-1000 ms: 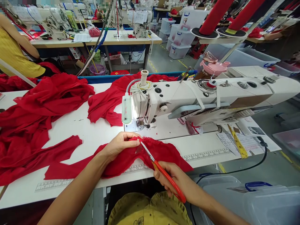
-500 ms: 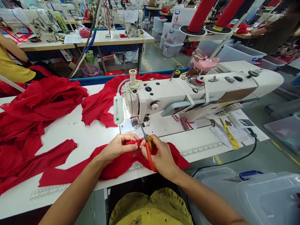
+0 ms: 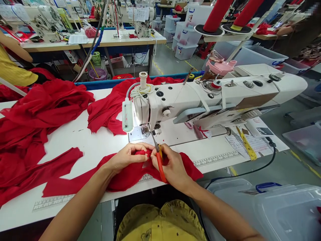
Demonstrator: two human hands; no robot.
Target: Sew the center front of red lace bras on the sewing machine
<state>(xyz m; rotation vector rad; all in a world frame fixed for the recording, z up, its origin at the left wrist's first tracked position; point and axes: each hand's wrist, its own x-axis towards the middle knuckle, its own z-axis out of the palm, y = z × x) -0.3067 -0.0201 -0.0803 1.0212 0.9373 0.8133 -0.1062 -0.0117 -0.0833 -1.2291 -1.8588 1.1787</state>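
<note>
My left hand (image 3: 131,155) pinches the gathered edge of a piece of red fabric (image 3: 122,179) in front of the sewing machine (image 3: 175,100). Close beside it, my right hand (image 3: 172,164) is closed around orange-handled scissors (image 3: 160,165), whose blades point up and away toward the needle area. The right fingertips also meet the bunched red edge between the hands. Part of that fabric spreads flat under both hands, over a ruler scale printed on the table. Whether the blades touch the cloth cannot be made out.
Heaped red fabric (image 3: 45,113) covers the table's left side, with another red piece (image 3: 105,113) behind the needle area. A yellow tape measure (image 3: 247,144) lies over papers at right. A lidded plastic bin (image 3: 265,207) stands at my right. A person in yellow (image 3: 15,67) sits at far left.
Both hands stay almost in place, still gripping the fabric edge and the scissors. The view has shifted slightly.
</note>
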